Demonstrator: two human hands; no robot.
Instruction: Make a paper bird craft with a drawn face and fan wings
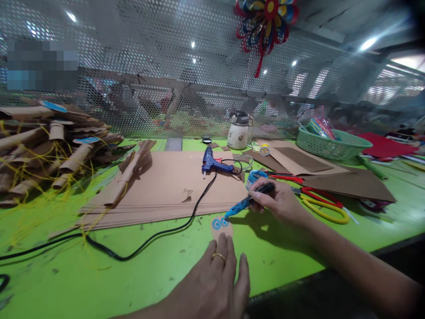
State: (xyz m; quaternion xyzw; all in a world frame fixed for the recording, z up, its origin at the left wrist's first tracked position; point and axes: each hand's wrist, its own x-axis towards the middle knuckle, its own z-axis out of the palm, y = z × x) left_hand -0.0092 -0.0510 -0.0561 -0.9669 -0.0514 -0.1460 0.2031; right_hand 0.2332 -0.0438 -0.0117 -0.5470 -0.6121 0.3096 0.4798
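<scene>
A small tan paper piece [222, 231] with two blue ringed circles drawn on it lies on the green table [159, 266]. My left hand [215, 277], a ring on one finger, lies nearly flat with its fingertips on the lower part of this piece. Closed around a blue marker [241, 205], my right hand [277, 199] holds the tip at the right-hand circle. Just behind the right hand sits a roll of blue tape [255, 178]. Stacked brown paper sheets [166, 181] lie beyond the left hand.
A blue glue gun [214, 165] rests on the sheets, its black cord crossing leftward. Scissors [325, 208] lie right. Brown paper bundles [76, 159] with yellow strands pile up left. Behind are a white bottle [238, 133], a green basket [334, 146] and a perforated metal screen [133, 79].
</scene>
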